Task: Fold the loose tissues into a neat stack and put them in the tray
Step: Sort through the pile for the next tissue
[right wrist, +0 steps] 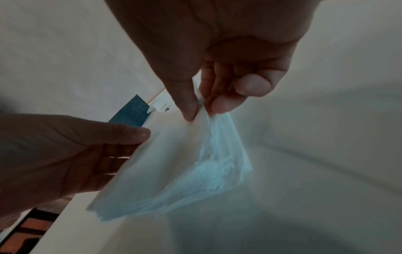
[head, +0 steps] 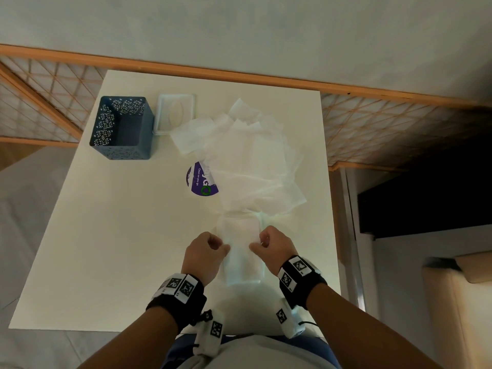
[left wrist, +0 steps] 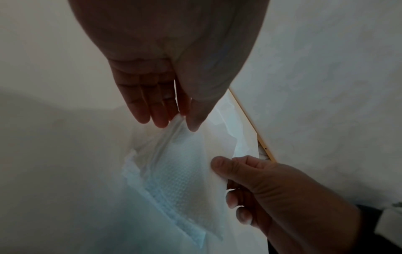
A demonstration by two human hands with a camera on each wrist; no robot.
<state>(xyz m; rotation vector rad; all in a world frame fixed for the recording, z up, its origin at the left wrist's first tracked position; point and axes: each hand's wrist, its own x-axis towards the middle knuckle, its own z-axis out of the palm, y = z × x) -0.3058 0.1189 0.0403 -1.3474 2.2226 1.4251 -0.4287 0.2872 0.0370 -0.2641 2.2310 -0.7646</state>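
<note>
Still early: both hands, left hand [head: 204, 251] and right hand [head: 274, 246], pinch one tissue [head: 241, 251] in their fingers, well short of the empty blue tray [head: 106, 123], while a loose pile of tissues [head: 250, 161] beside the tray waits unfolded.

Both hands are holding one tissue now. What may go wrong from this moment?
1. The left hand and right hand pinch opposite edges of a thin tissue; pulling apart might tear it.
2. Its lower part looks bunched in the wrist views, so the fold could come out uneven.
3. The loose tissues lie just beyond the hands; a sweep could scatter them towards the table edge, away from the blue tray.
</note>
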